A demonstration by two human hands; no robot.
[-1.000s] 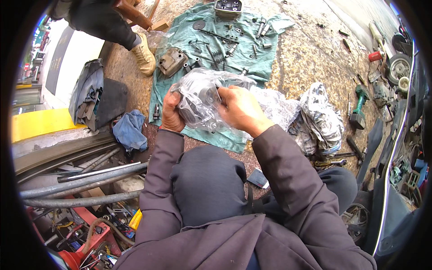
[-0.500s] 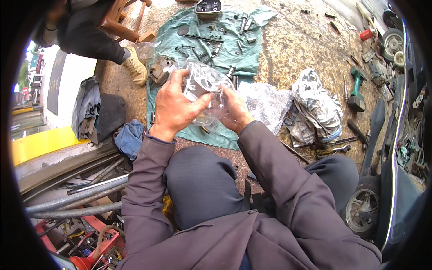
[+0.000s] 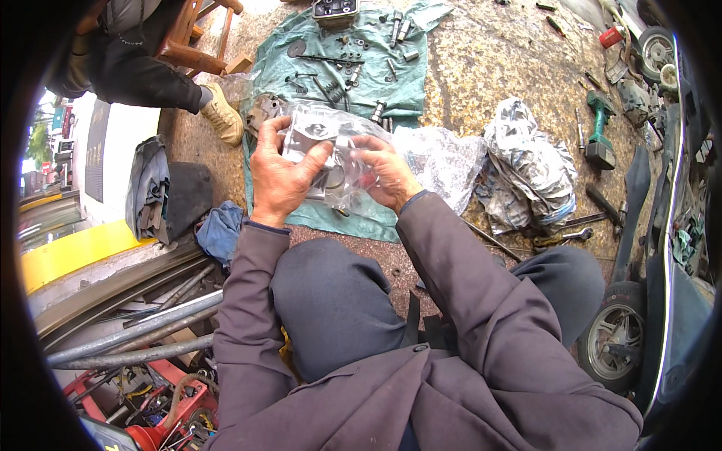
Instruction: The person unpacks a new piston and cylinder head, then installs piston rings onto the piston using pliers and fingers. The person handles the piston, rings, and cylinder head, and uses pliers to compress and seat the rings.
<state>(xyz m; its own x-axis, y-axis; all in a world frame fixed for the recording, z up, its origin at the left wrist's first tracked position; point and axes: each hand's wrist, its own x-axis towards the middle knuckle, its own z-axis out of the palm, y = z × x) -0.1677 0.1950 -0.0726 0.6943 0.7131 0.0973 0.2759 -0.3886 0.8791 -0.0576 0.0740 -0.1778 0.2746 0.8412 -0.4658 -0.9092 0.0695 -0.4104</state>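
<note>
A clear plastic bag [image 3: 347, 124] is held up between my hands, over the near part of a green cloth [image 3: 361, 224]. Through the film shows a silvery metal part [image 3: 299, 145], whose exact kind I cannot make out. My left hand [image 3: 282, 180] grips the bag and part from the left, thumb across the front. From the right, my right hand [image 3: 389, 177] has its bent fingers closed on the film. Just beyond my left hand lies a brownish metal casting [image 3: 259, 114]. Crumpled bubble wrap [image 3: 444, 161] sits right of my right hand.
Several small engine parts [image 3: 335, 90] are spread over the cloth, with a metal housing [image 3: 336, 11] at its far end. Another person's tan shoe [image 3: 222, 113] rests at the left edge. Rightward lie a bundled rag [image 3: 526, 169], a green cordless drill [image 3: 599, 135] and a wrench [image 3: 564, 237].
The bag has turned and flattened in my hands, so more of the metal part shows. My right fingers have come round onto the front of the film.
</note>
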